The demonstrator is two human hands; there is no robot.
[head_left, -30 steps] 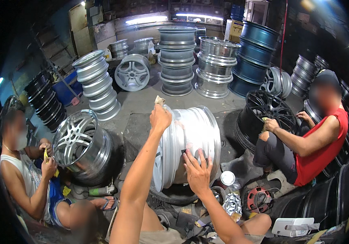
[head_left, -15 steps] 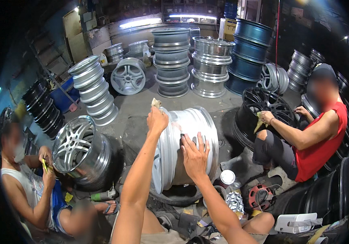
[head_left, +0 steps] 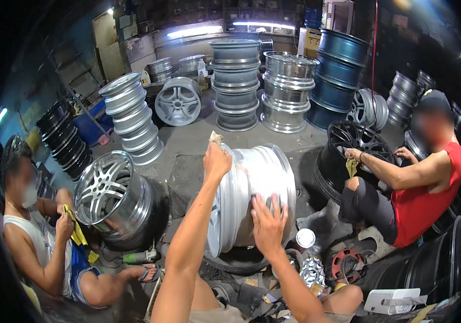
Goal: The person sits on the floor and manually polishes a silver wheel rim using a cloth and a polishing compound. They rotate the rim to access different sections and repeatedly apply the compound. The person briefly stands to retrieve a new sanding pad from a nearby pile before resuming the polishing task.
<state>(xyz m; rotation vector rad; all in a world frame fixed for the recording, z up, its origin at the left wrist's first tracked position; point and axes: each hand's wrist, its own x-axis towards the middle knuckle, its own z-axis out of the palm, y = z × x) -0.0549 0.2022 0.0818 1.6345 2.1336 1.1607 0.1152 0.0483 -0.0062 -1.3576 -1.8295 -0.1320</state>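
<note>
A silver alloy wheel rim (head_left: 263,183) stands on edge in front of me, resting on a black tyre (head_left: 236,264). My left hand (head_left: 217,160) is at the rim's upper left edge, closed on a small tan piece of abrasive or cloth (head_left: 215,138). My right hand (head_left: 267,226) lies flat with fingers spread on the rim's barrel, lower down.
A person at the left wipes a polished rim (head_left: 107,194) with a yellow cloth (head_left: 75,229). A person in red at the right works on a black rim (head_left: 349,156). Stacks of rims (head_left: 236,81) stand behind. A small can (head_left: 305,238), a white box (head_left: 397,300) and clutter lie near my knees.
My right hand has slid slightly down the rim's barrel. My left hand stays at the upper edge with the tan piece. The view has shifted a little.
</note>
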